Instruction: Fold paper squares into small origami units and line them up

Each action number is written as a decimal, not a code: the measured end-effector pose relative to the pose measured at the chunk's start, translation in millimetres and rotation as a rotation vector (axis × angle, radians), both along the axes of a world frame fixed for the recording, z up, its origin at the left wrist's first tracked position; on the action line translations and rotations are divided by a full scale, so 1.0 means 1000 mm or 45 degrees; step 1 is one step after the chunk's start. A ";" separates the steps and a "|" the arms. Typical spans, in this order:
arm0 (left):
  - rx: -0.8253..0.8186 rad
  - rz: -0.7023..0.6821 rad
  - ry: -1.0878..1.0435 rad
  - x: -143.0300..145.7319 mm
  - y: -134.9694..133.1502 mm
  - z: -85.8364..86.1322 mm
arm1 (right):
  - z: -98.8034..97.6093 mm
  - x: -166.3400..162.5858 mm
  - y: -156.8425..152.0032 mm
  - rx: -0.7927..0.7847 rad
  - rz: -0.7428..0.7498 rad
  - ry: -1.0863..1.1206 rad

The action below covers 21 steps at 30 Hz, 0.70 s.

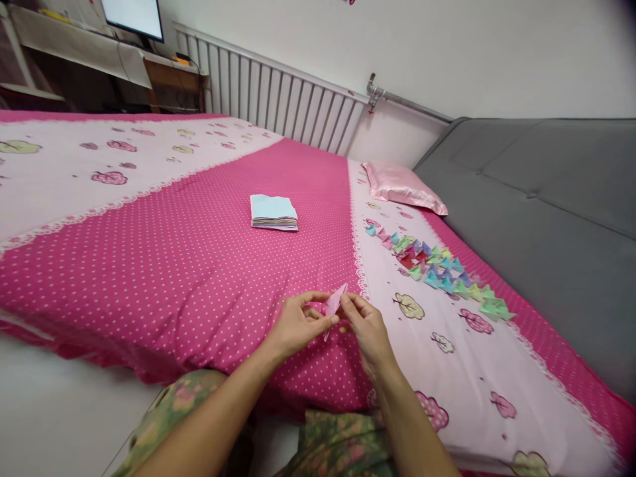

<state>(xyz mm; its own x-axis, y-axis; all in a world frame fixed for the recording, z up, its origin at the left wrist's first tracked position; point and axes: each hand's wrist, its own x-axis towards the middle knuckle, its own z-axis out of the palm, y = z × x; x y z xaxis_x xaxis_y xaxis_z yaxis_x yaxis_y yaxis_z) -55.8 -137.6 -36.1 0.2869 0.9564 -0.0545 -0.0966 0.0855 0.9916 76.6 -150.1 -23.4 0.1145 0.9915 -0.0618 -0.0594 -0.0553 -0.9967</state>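
Between my two hands, just above the near edge of the bed, is a small folded piece of pink paper [336,300]. My left hand [301,322] pinches it from the left, thumb against its lower part. From the right, my right hand [365,322] grips its upper edge between thumb and fingers. Part of the paper is covered by the fingers. Farther off on the bed lies a stack of paper squares [273,212] with a light blue sheet on top. Many small folded paper boats [432,265] in several colours stand in rows to the right.
A pink polka-dot bedspread [199,265] covers the bed. The pink satin pillow [405,185] rests near the grey padded headboard [536,179]. Behind the bed are a white radiator [278,86] and a desk with a monitor [133,16]. My knees are at the bed's near edge.
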 end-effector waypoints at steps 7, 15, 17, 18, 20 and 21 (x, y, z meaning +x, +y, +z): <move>-0.051 0.010 -0.001 0.001 -0.001 0.007 | 0.000 0.000 0.000 0.010 0.019 -0.016; -0.044 0.026 -0.010 0.001 -0.001 0.006 | 0.000 0.000 0.000 0.006 0.016 -0.014; -0.026 0.029 -0.009 0.001 -0.001 0.006 | 0.000 0.001 0.000 0.011 0.023 -0.021; -0.018 0.029 -0.006 0.001 -0.001 0.006 | 0.000 0.001 0.000 0.013 0.028 -0.023; -0.010 0.036 0.004 0.001 -0.001 0.006 | 0.000 0.001 -0.001 0.017 0.034 -0.024; -0.009 0.042 0.010 0.001 -0.001 0.006 | 0.000 0.000 -0.001 0.019 0.033 -0.024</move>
